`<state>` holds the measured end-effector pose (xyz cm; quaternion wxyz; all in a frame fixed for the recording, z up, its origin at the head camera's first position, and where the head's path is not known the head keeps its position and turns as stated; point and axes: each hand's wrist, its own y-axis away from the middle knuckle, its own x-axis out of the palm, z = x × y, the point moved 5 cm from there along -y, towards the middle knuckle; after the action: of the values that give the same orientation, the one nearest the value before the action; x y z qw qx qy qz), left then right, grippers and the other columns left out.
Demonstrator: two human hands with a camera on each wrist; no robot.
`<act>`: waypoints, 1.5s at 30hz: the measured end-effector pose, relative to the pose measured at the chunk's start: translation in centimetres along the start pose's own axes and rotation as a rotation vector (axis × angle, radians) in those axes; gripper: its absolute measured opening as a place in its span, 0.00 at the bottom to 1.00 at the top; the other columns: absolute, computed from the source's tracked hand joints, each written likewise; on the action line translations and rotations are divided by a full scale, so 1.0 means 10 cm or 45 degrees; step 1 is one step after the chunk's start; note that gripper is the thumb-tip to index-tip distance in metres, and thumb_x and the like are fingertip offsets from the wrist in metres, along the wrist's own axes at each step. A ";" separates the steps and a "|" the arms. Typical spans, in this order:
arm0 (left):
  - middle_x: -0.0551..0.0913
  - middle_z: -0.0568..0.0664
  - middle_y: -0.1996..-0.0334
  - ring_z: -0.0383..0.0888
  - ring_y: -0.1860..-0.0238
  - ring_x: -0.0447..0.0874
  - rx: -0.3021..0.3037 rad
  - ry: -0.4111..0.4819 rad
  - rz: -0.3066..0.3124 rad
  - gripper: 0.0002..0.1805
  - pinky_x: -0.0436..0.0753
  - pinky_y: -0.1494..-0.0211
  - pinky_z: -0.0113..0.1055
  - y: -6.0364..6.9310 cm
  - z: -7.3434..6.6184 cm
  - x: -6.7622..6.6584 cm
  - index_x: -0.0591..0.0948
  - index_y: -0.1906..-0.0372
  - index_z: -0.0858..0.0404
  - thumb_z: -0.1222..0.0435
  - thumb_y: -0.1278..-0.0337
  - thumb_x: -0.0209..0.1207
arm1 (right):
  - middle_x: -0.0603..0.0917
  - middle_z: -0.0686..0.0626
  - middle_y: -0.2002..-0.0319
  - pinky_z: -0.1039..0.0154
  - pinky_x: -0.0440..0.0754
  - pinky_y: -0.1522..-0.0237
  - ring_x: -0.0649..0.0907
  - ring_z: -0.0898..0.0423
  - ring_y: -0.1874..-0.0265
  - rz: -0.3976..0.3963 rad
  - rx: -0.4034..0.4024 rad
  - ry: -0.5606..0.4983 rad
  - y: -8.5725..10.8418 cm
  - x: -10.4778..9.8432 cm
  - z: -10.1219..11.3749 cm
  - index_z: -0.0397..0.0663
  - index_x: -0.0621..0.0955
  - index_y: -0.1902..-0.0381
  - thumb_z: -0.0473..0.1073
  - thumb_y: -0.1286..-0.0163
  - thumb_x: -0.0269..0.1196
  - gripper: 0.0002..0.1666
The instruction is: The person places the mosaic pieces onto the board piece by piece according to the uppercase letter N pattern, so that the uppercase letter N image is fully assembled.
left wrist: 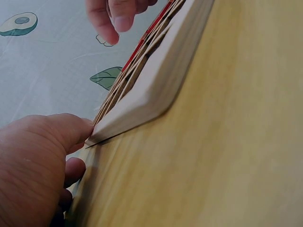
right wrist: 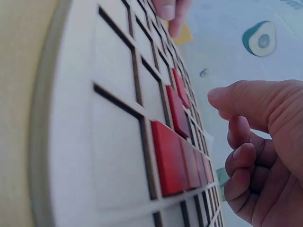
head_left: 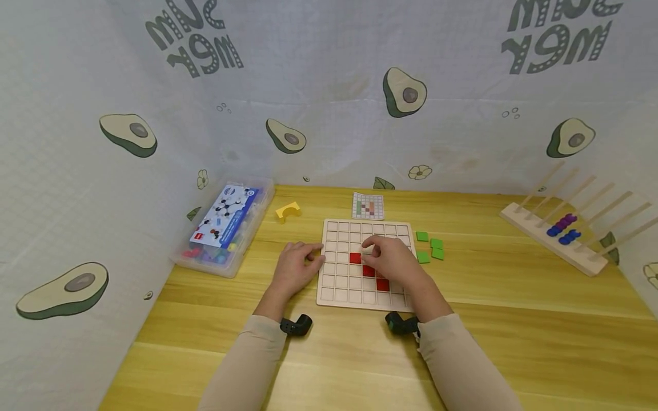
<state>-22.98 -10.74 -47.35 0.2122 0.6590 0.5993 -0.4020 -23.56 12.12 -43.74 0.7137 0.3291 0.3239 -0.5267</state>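
Observation:
A wooden grid board lies on the table between both hands, with several red square tiles in its cells. At its left edge, my left hand touches the rim with thumb and index finger; the left wrist view shows the thumb against the board's side. Over the right half hovers my right hand, thumb and index fingertip apart. In the right wrist view that hand is above the red tiles, its other fingers bent, nothing visible in it. It hides some cells.
Several green tiles lie right of the board. A printed pattern card is behind it, a yellow arch block to the back left. A clear plastic box stands left; a wooden peg rack with beads stands right.

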 end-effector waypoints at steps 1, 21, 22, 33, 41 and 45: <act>0.84 0.45 0.66 0.44 0.62 0.73 0.001 0.002 0.001 0.18 0.72 0.54 0.38 0.00 0.00 0.00 0.87 0.42 0.54 0.54 0.33 0.64 | 0.78 0.50 0.70 0.62 0.71 0.70 0.75 0.55 0.75 -0.008 0.005 -0.006 0.01 -0.03 -0.02 0.50 0.84 0.47 0.47 0.29 0.67 0.16; 0.83 0.44 0.67 0.43 0.63 0.71 0.000 -0.001 0.001 0.18 0.71 0.55 0.37 -0.01 -0.01 0.02 0.86 0.42 0.54 0.54 0.32 0.64 | 0.78 0.45 0.62 0.61 0.72 0.67 0.75 0.51 0.66 -0.046 0.178 -0.098 0.25 -0.45 -0.60 0.46 0.79 0.40 0.48 0.26 0.63 0.21; 0.83 0.44 0.67 0.43 0.63 0.71 0.000 -0.001 -0.001 0.18 0.71 0.55 0.37 -0.01 -0.01 0.02 0.86 0.42 0.53 0.54 0.32 0.64 | 0.78 0.45 0.62 0.60 0.72 0.66 0.75 0.50 0.65 -0.046 0.192 -0.094 0.25 -0.46 -0.64 0.46 0.79 0.40 0.49 0.26 0.63 0.21; 0.83 0.45 0.67 0.44 0.63 0.72 -0.004 0.000 -0.007 0.18 0.71 0.55 0.37 -0.01 0.01 0.03 0.86 0.41 0.54 0.54 0.32 0.64 | 0.78 0.43 0.61 0.60 0.71 0.64 0.76 0.50 0.64 -0.037 0.224 -0.106 0.30 -0.57 -0.95 0.43 0.78 0.38 0.47 0.27 0.64 0.24; 0.84 0.44 0.67 0.43 0.62 0.72 -0.009 -0.008 -0.013 0.19 0.71 0.55 0.37 0.00 0.01 0.01 0.86 0.42 0.54 0.54 0.33 0.63 | 0.76 0.47 0.67 0.60 0.69 0.66 0.74 0.52 0.69 0.026 0.203 -0.118 0.33 -0.59 -1.09 0.40 0.77 0.36 0.46 0.31 0.67 0.29; 0.84 0.44 0.67 0.43 0.62 0.72 -0.008 -0.007 -0.008 0.19 0.71 0.55 0.37 0.00 0.02 0.02 0.86 0.42 0.54 0.53 0.33 0.64 | 0.75 0.48 0.68 0.60 0.69 0.68 0.73 0.53 0.70 0.053 0.229 -0.122 0.33 -0.56 -1.15 0.40 0.76 0.35 0.46 0.31 0.67 0.30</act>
<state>-23.07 -10.74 -47.61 0.2146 0.6552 0.6022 -0.4026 -22.97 25.22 -45.33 0.7065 0.3731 0.2339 -0.5540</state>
